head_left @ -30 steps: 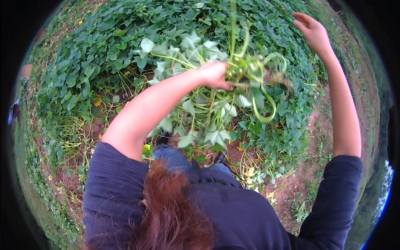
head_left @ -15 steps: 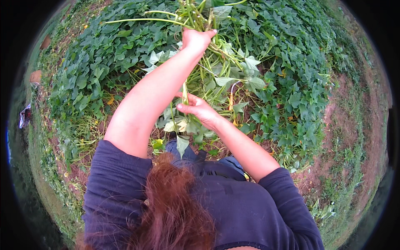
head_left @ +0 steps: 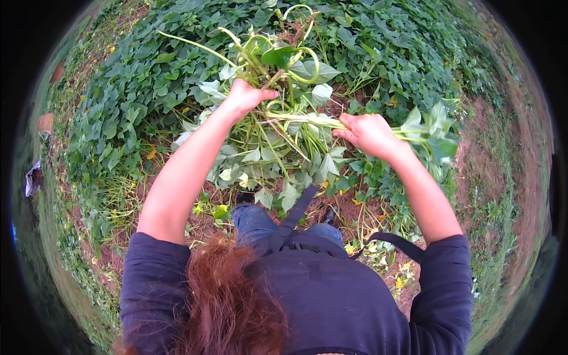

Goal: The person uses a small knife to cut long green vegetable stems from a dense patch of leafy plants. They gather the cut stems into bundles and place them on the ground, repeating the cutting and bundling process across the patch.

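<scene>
So both hands are full of the same bundle of vines (head_left: 296,118) here, held up in front of the chest above the leafy patch (head_left: 130,89). The left hand (head_left: 245,97) is fisted tight around the thick end, where pale green stems curl up and away from the grip. The right hand (head_left: 370,133) is also closed, wrapped around a flatter run of stems that pokes out past it to the right and ends in a clump of leaves (head_left: 432,127). The stretch of stems between the two grips lies roughly left to right, tilted a bit so the left end sits higher and farther out, and the rest of the leaves hang down from it toward the knees. Neither hand is really nearer, they're both already on it, well apart along its length. Below is reddish bare dirt (head_left: 515,177) on the right side and yellowed bits near the feet.
</scene>
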`<state>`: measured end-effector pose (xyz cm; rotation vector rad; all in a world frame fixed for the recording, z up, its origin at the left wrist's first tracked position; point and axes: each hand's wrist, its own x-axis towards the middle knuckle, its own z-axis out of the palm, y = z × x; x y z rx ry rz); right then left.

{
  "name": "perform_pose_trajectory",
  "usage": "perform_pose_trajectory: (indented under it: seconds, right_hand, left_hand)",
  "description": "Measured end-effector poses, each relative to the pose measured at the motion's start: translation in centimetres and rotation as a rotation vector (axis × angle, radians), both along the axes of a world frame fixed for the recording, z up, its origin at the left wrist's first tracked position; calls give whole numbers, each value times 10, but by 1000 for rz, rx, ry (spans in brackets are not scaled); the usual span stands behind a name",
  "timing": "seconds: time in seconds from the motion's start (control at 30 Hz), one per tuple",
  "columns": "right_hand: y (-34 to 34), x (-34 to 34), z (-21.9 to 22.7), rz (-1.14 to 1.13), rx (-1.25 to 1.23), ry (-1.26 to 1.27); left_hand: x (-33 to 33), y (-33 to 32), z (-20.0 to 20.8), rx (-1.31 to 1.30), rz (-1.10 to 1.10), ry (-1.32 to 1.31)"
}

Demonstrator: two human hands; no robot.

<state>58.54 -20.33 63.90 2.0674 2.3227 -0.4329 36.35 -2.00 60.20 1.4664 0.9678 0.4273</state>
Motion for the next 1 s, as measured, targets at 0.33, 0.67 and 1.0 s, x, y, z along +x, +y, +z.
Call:
perform_pose_trajectory:
  seconds: [0.33,0.67,1.0]
  right_hand:
    - [56,92,-15,502,223,-23]
    - [130,53,46,1106,443,-350]
    - [131,25,33,1233,513,-156]
  left_hand:
    - [-7,-21,37,-566,-345,-364]
    - [48,-29,36,1441,-1309,-109]
    - [80,-51,30,1448,-1629,120]
